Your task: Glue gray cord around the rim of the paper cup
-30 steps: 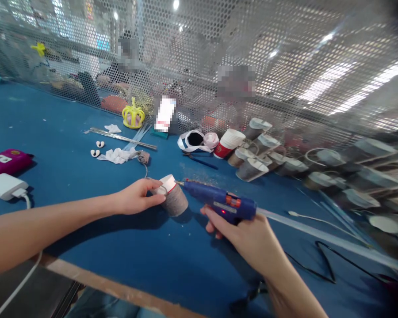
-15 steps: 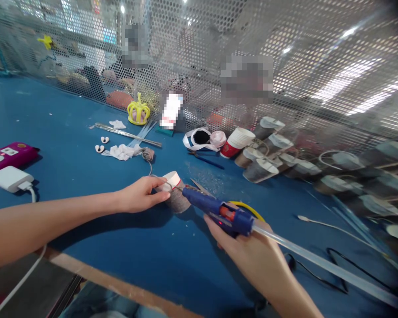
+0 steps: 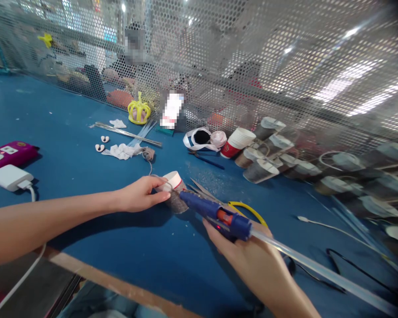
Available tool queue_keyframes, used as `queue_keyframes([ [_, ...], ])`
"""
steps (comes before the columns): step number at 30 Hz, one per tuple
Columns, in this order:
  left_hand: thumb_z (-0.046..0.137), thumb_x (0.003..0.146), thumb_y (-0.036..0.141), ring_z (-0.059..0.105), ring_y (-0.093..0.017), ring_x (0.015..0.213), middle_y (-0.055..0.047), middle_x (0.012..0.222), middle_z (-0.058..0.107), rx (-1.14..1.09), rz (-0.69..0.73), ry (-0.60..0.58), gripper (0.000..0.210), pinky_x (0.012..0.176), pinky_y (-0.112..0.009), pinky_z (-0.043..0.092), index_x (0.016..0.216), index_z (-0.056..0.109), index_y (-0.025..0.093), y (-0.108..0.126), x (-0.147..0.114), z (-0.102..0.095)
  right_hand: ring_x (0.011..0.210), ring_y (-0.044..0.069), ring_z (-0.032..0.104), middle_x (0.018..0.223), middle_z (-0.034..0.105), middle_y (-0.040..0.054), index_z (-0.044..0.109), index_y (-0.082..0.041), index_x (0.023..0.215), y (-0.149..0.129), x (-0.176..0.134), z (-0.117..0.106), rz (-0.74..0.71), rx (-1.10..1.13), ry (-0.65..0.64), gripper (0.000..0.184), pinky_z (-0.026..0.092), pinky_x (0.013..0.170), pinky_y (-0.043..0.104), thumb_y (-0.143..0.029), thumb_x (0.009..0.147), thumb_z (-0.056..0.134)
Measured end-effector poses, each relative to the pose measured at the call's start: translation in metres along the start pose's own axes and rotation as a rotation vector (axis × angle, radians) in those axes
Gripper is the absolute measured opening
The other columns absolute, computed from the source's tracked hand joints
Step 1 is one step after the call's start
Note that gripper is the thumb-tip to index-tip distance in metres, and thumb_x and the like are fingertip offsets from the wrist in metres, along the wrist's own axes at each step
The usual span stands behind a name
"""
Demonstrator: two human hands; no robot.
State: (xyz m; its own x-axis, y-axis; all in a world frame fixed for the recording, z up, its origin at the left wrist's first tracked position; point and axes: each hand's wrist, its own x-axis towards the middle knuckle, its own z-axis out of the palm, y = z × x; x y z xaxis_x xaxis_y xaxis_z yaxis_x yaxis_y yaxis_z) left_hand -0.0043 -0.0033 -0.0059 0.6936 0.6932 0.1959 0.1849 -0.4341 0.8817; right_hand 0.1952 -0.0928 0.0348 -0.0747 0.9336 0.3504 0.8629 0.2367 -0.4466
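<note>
My left hand [image 3: 144, 194] is closed on a small paper cup [image 3: 176, 201] whose lower part is wrapped in grey-brown cord; its white top tilts away from me. A strand of cord [image 3: 150, 167] runs from the cup to a little bundle [image 3: 148, 153] on the table. In my right hand [image 3: 245, 256] is a blue hot glue gun [image 3: 215, 212] with a red light and a long clear glue stick [image 3: 318, 265] out of its back. Its nozzle is at the cup's cord-wrapped side. Behind the gun lie scissors [image 3: 202, 189] with yellow handles, partly hidden.
A perforated metal screen [image 3: 192, 57] stands along the table's back. Before it are a yellow crown [image 3: 139, 110], a phone [image 3: 171, 110], stacked paper cups [image 3: 237, 142] and, at right, several cord-wrapped cups [image 3: 260, 170]. Pliers [image 3: 207, 160] lie mid-table. A white power bank [image 3: 11, 177] is at left.
The glue gun's nozzle has shifted slightly left and down along the cup, uncovering more of the scissors. My left hand and the cup have hardly moved.
</note>
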Motion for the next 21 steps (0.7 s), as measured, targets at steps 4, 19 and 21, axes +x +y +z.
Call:
queue_keyframes([
  [4, 0.043, 0.079, 0.022, 0.046, -0.012, 0.069, -0.003, 0.075, 0.053, 0.026, 0.001, 0.004, 0.018, 0.067, -0.024, 0.037, 0.067, 0.05, 0.011, -0.002, 0.0, -0.001, 0.045, 0.015, 0.054, 0.047, 0.055, -0.0023, 0.051, -0.023, 0.06, -0.006, 0.002, -0.003, 0.059, -0.017, 0.023, 0.013, 0.043, 0.043, 0.023, -0.029, 0.071, 0.053],
  [19, 0.043, 0.079, 0.022, 0.052, -0.015, 0.079, -0.005, 0.082, 0.057, 0.083, 0.085, -0.012, 0.017, 0.076, -0.027, 0.04, 0.067, 0.05, 0.012, -0.004, 0.001, -0.003, 0.038, 0.016, 0.051, 0.038, 0.053, -0.0013, 0.065, -0.025, 0.076, 0.012, 0.002, -0.017, -0.258, -0.31, -0.083, 0.022, 0.036, 0.04, 0.024, -0.03, 0.071, 0.045],
  [21, 0.043, 0.079, 0.02, 0.052, -0.018, 0.09, -0.008, 0.089, 0.059, 0.083, 0.145, -0.013, 0.016, 0.083, -0.029, 0.039, 0.067, 0.05, 0.013, -0.004, 0.002, -0.004, 0.039, 0.015, 0.051, 0.041, 0.055, -0.0004, 0.066, -0.024, 0.076, 0.014, 0.001, -0.017, -0.291, -0.34, -0.079, 0.024, 0.037, 0.041, 0.024, -0.027, 0.073, 0.042],
])
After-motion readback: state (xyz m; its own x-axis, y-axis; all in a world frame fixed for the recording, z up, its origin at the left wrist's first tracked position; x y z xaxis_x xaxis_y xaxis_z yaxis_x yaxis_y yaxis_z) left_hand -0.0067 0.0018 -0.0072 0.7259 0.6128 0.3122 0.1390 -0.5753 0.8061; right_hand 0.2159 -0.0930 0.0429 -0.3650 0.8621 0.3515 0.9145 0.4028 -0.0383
